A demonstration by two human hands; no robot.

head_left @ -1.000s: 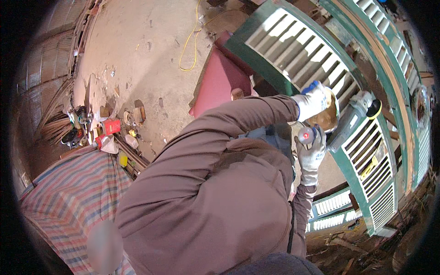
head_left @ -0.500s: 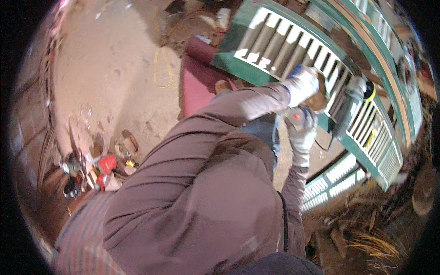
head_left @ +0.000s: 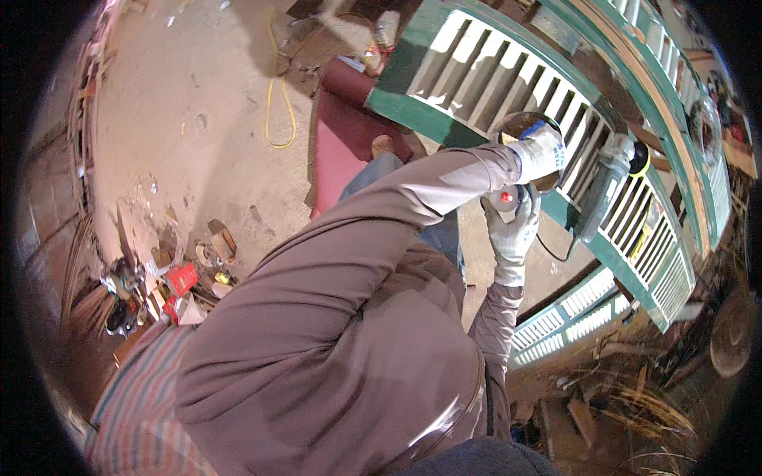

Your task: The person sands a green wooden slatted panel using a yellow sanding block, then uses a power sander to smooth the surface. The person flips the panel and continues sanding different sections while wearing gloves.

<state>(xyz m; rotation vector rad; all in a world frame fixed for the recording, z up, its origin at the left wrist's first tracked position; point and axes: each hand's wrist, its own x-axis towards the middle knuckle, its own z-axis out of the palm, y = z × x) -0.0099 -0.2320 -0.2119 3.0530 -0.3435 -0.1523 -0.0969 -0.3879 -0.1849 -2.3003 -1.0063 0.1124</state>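
My left hand, in a white glove with blue patches, reaches across the slatted panel, green-framed with white slats. Its fingers are curled on a round, dark-rimmed thing, partly hidden by the glove. Just nearer to me, my gloved right hand closes its thumb and fingers round a grey, rounded object with a red spot. Whether these two things are joined I cannot tell. To the right of both hands an angle grinder with a yellow-edged disc lies on the slats, its cord trailing below.
More green-framed panels stand beyond and at right. A dark red sheet, partly rolled, lies left of the panel. On the floor runs a yellow cord. Scattered tools and scraps lie at left, with striped cloth nearer.
My left hand has shifted slightly right, and the round thing now shows beyond the glove rather than beside it. The right hand has moved a little left, still holding the grey object.
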